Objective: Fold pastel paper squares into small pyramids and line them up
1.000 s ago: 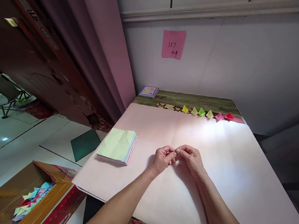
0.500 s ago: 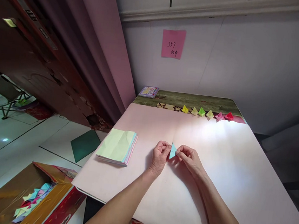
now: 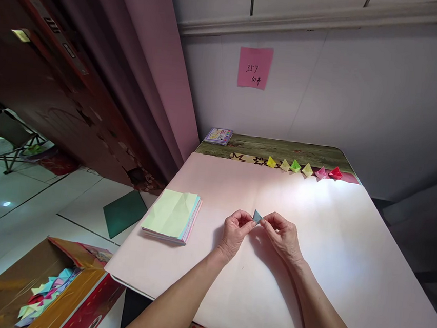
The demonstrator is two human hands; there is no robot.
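A small folded piece of blue paper (image 3: 257, 217) is held a little above the table, its pointed tip upward. My left hand (image 3: 236, 231) pinches its left side between thumb and fingers. From the right, my right hand (image 3: 282, 234) pinches the other lower corner. Both hands are closed, and the fingers cover the paper's lower part. To the left lies a stack of square coloured paper (image 3: 171, 212), with a pale green sheet on top.
Several folded paper pieces (image 3: 295, 166) stand in a row along the far edge of the pink table cover (image 3: 217, 179). A small pile of cards (image 3: 218, 135) lies at the back left. On the floor, a cardboard box (image 3: 9, 288) holds more folded paper.
The blue paper has turned, showing a smaller, darker triangle, and shifted slightly right. Both hands still pinch it, the right hand moved a little to the right.
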